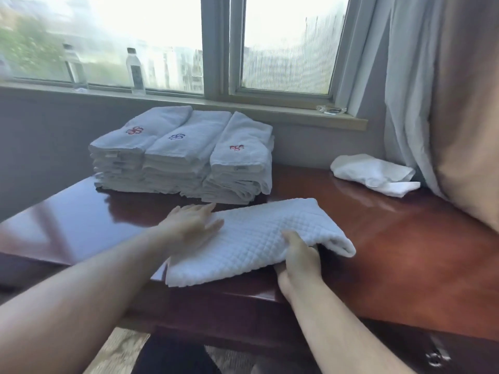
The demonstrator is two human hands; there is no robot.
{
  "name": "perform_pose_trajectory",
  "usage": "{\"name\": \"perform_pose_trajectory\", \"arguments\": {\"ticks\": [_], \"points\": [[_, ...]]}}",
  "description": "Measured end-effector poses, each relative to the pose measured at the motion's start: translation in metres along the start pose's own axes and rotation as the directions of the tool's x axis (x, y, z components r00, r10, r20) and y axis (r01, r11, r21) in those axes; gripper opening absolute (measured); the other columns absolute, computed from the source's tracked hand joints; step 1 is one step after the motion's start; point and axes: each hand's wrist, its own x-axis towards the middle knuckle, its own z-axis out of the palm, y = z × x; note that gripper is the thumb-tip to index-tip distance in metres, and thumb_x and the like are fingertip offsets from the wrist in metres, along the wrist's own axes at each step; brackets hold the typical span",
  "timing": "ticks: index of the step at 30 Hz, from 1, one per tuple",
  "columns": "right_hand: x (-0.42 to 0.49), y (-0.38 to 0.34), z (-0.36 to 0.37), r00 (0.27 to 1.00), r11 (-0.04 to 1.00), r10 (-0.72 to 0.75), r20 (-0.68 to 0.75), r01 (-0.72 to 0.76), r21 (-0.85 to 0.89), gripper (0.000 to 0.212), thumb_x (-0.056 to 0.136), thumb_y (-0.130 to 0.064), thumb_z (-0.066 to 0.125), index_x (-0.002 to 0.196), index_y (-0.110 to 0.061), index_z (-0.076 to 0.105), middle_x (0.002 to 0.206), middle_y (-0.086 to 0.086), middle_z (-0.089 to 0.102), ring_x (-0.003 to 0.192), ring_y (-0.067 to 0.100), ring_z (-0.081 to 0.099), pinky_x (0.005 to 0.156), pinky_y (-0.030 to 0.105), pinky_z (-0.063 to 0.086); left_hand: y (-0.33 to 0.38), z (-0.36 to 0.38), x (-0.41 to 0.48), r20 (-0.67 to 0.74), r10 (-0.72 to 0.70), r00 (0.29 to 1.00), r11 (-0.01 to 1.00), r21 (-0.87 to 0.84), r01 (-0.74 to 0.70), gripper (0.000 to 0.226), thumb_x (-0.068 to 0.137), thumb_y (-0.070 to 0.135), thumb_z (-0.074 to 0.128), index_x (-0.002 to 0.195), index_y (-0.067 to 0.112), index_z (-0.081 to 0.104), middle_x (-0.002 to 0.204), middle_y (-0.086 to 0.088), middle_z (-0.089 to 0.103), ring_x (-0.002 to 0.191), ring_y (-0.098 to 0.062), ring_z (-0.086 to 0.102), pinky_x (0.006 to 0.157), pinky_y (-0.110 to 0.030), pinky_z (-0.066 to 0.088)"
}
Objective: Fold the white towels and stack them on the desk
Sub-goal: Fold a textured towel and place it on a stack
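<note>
Right hand curled round the near edge of the folded towel; left hand flat on its far-left end. Long axis running left from the grip; stacks beyond, nearer the left hand.

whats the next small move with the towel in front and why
Probably carry the right end across toward the left hand to fold it. The right hand grips the lifted end of the waffle towel, the left presses it flat, and it lies longer than the folded stacks.
</note>
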Motion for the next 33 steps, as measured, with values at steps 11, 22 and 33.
{"name": "perform_pose_trajectory", "arguments": {"ticks": [11, 22, 33], "points": [[0.011, -0.020, 0.004, 0.997, 0.995, -0.072, 0.038, 0.074, -0.065, 0.039, 0.081, -0.001, 0.068, 0.116, -0.017, 0.068, 0.103, 0.012, 0.078, 0.090, 0.032, 0.076, 0.069, 0.043, 0.061, 0.009, -0.024, -0.005, 0.159, -0.083, 0.984, 0.941, -0.311, 0.129, 0.065, 0.065, 0.081, 0.068, 0.100, 0.027, 0.073, 0.096, 0.009, 0.074, 0.089, -0.012, 0.069, 0.088, -0.037, 0.057], [0.030, -0.113, 0.037, 0.966, 0.988, -0.131, 0.224, 0.147, -0.056, 0.041, 0.081, -0.019, 0.063, 0.115, 0.000, 0.071, 0.111, 0.022, 0.073, 0.096, 0.039, 0.073, 0.077, 0.049, 0.061, 0.043, -0.090, -0.044, 0.131, 0.205, 0.970, 0.326, -0.943, 0.058, 0.045, 0.086, 0.047, 0.066, 0.118, 0.016, 0.071, 0.110, -0.009, 0.076, 0.104, -0.031, 0.072, 0.089, -0.048, 0.059], [0.101, -0.127, 0.175, 0.869, 0.976, -0.018, 0.495, 0.124, -0.181, 0.039, 0.092, -0.026, 0.048, 0.099, -0.004, 0.079, 0.104, 0.019, 0.074, 0.090, 0.035, 0.074, 0.073, 0.045, 0.061, -0.015, -0.139, 0.001, -0.078, -0.008, 0.997, 0.148, -0.986, -0.076, 0.036, 0.087, 0.043, 0.070, 0.114, 0.020, 0.068, 0.099, -0.007, 0.078, 0.088, -0.025, 0.076, 0.072, -0.036, 0.063]]}}
